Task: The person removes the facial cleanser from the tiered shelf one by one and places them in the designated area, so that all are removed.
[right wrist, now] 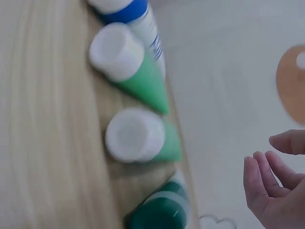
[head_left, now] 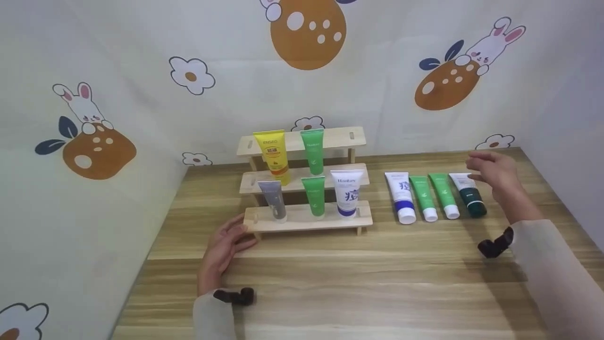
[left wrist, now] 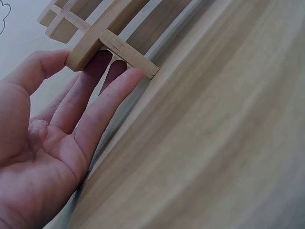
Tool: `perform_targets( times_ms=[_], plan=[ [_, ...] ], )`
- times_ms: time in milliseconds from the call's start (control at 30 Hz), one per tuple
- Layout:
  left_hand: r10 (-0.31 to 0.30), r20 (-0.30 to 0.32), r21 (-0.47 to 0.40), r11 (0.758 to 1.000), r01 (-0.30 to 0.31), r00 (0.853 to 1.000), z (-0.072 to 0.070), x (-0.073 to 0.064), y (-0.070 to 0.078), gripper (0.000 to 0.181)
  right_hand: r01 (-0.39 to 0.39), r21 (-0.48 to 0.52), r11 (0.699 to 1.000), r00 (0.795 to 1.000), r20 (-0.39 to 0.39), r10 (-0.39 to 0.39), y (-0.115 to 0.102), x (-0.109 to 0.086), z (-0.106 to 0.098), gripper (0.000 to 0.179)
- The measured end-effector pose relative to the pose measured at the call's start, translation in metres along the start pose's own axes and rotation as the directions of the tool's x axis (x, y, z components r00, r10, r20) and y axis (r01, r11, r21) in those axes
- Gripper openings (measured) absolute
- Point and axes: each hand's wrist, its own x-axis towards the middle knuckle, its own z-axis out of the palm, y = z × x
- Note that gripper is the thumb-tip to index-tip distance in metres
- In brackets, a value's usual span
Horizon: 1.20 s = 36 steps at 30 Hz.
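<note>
My left hand holds the left end of the lowest shelf of a three-tier wooden stand. In the left wrist view the thumb lies against the board's end and the other fingers reach beneath it. On the stand are a yellow tube, two green tubes, a grey tube and a white-and-blue tube. My right hand hovers by the crimped end of a dark green and white tube, thumb and fingertips apart with nothing between them in the right wrist view.
Right of the stand, a white-and-blue tube and two green tubes lie in a row with the dark green one, caps toward me. The wood-grain table meets a cloth backdrop printed with rabbits and flowers.
</note>
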Motion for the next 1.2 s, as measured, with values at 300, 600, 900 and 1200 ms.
perform_targets(
  times_ms=[300, 600, 900, 1200],
  plan=[
    [-0.011, -0.018, 0.010, 1.000, 0.011, 1.000, 0.000, -0.001, 0.001, 0.053, 0.083, 0.060, 0.995, 0.994, 0.067, -0.087, -0.045, -0.026, 0.023, 0.075],
    [0.001, -0.030, 0.019, 1.000, -0.001, 1.000, 0.000, -0.002, 0.000, 0.053, 0.178, 0.279, 0.944, 0.958, 0.169, -0.230, -0.087, -0.054, 0.042, 0.069],
    [-0.006, -0.054, 0.024, 1.000, 0.007, 0.999, -0.001, -0.001, -0.001, 0.050, 0.276, 0.378, 0.884, 0.885, 0.258, -0.387, -0.117, -0.065, 0.067, 0.068],
    [-0.011, -0.043, 0.013, 1.000, 0.012, 0.999, -0.001, -0.002, 0.000, 0.051, 0.341, 0.351, 0.872, 0.843, 0.296, -0.448, -0.140, -0.064, 0.091, 0.064]
  ],
)
